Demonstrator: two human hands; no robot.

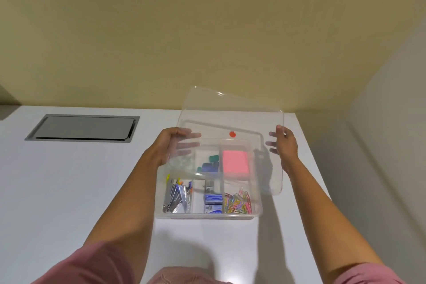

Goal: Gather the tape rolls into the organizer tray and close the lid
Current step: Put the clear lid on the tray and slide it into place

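Clear plastic organizer tray (208, 214) sits near the counter's (69, 191) right edge, its compartments holding a pink sticky-note pad (234, 161), coloured paper clips (237, 202) and a blue staple box (213, 199). Its transparent lid (230, 117) hangs tilted above the far half, gripped by the left hand (171, 143) and right hand (284, 143) at opposite sides.

Soft, even light; faint shadows on the table (69, 191); wide-angle bending at edges.
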